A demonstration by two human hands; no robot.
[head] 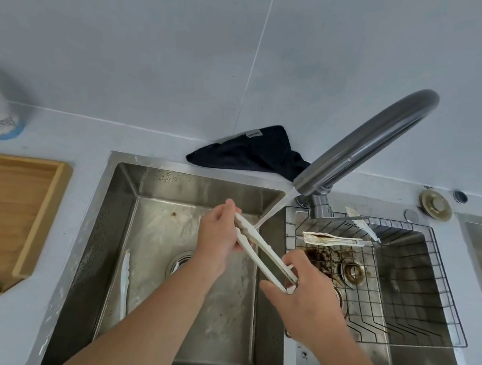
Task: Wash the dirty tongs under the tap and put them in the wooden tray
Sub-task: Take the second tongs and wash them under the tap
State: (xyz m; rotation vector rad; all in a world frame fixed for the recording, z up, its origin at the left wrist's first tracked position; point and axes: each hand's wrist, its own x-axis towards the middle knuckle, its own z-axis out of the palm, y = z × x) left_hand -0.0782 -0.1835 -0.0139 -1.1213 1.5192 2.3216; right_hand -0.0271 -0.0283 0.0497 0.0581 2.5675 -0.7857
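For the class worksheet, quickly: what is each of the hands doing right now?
Left hand: closed on the tip end of the white tongs, under the tap stream.
Right hand: closed on the tongs' hinge end.

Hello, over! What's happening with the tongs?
Left hand and right hand both gripping white plastic tongs under tap stream. Empty wooden tray waits left. Nothing blocking.

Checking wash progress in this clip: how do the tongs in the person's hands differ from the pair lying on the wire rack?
The held tongs look mostly white and sit under the running water over the left basin; the rack tongs carry brown grime and lie dry-side on the wire rack. The held pair is gripped by the left hand and right hand; the rack pair is untouched. Both are white and slim.
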